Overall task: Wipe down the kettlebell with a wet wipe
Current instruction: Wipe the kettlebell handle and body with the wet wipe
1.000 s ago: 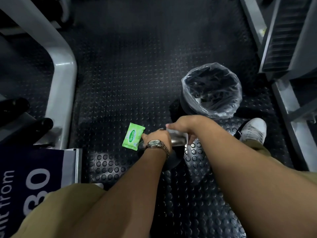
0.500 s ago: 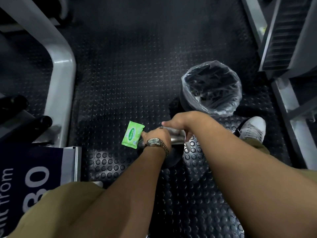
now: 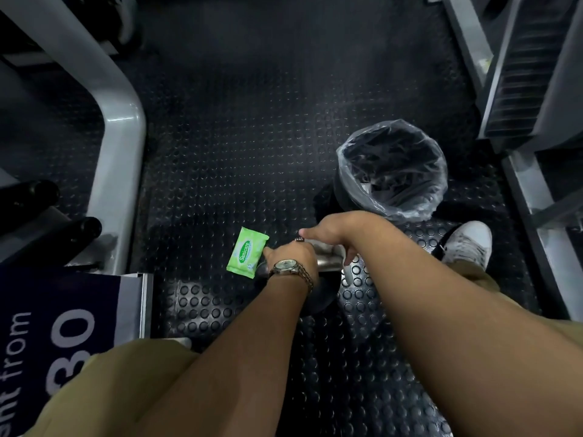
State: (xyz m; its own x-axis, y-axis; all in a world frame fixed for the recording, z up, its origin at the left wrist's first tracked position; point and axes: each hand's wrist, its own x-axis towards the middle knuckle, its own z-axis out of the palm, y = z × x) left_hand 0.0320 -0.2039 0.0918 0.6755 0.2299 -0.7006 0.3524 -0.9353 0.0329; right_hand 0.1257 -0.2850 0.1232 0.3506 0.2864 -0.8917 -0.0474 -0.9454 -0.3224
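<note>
Kettlebell [image 3: 321, 294], shiny metal handle [image 3: 328, 264], limp white wipe [image 3: 347, 272], studded rubber floor [image 3: 252, 152].

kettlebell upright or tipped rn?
Upright: the kettlebell sits on the studded floor, silver handle on top; left hand grips the handle, right hand holds a wet wipe on it.

Dim studded rubber floor [image 3: 252, 152], grey machine frames [image 3: 120, 127]

One head-worn wide-angle camera, looking forward and steeply down at studded floor [image 3: 252, 152]. Forearms entering from bottom edge, left hand [image 3: 291, 255] and right hand [image 3: 340, 230] meeting over kettlebell [image 3: 325, 288] just below frame centre. Knee [image 3: 110, 389] filling lower left, close under lens. Frame edges bowing from wide lens.
</note>
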